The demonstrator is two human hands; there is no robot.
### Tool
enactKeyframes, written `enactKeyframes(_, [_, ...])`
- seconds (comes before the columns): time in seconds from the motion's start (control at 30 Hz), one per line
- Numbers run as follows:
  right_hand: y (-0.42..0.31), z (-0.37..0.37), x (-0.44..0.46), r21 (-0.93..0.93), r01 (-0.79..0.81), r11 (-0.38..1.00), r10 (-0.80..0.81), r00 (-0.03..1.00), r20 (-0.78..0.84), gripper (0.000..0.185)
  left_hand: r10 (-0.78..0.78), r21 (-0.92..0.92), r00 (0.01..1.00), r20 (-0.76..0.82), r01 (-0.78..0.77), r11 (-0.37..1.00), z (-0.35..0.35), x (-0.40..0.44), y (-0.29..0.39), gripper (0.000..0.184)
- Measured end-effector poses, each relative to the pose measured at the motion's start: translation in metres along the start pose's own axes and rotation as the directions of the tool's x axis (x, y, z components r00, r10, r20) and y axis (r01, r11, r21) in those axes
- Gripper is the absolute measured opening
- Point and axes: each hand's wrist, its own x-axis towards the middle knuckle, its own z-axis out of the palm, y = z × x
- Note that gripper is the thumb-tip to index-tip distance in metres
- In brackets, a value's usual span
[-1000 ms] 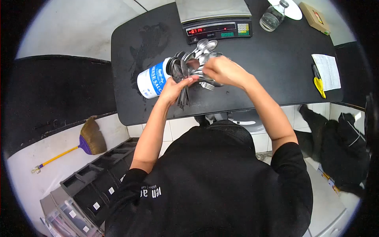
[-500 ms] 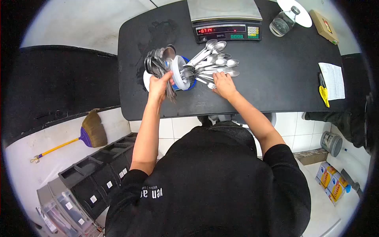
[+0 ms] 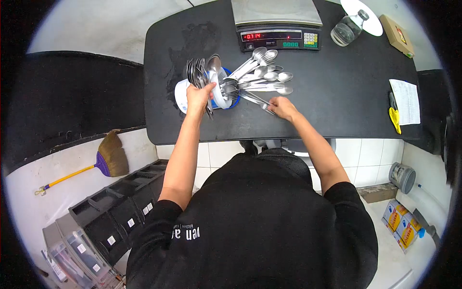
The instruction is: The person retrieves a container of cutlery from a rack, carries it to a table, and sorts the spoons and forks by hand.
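A bundle of forks and spoons (image 3: 197, 72) stands up out of my left hand (image 3: 198, 98), which is closed round the handles. Behind it a white tub (image 3: 181, 95) lies on its side, its open mouth facing right. Loose spoons and forks (image 3: 262, 74) fan out from the mouth over the black table. My right hand (image 3: 283, 108) pinches a fork (image 3: 267, 107) by its tined end, at the front of the pile.
A scale (image 3: 278, 36) reading -0.714 stands at the table's back. To its right are a glass bottle (image 3: 344, 32), a white plate (image 3: 374, 24) and a small box (image 3: 396, 35). A printed sheet (image 3: 407, 102) and a yellow item (image 3: 394, 119) lie at the right edge of the table (image 3: 337, 91).
My right hand came away from the bundle, touched the spread cutlery and moved forward to a fork. My left hand moved left with its bundle, then slightly back right, uncovering the tub's mouth.
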Motion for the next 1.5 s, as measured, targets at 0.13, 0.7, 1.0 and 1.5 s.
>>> enactKeyframes(0.13, [0.017,-0.013,-0.019,0.145,0.036,0.989,-0.023,0.995,-0.094,0.023,0.008,0.025,1.0,0.027,-0.009,1.0,0.001,0.003,0.001,0.013])
enactKeyframes(0.7, [-0.042,-0.099,-0.011,0.144,0.067,0.987,-0.079,0.993,0.085,0.021,-0.042,0.005,0.996,0.076,0.041,0.999,-0.005,0.014,-0.014,0.017])
enactKeyframes(1.0, [-0.131,0.004,0.096,-0.141,0.282,0.949,-0.284,0.959,0.009,0.027,-0.042,0.023,0.994,0.097,0.04,0.999,-0.004,0.016,-0.017,0.014])
enactKeyframes(1.5, [-0.363,-0.184,-0.208,-0.176,0.785,0.593,-0.728,0.617,0.3,0.018,-0.086,0.082,0.991,0.102,0.077,0.994,-0.007,0.017,-0.015,0.015])
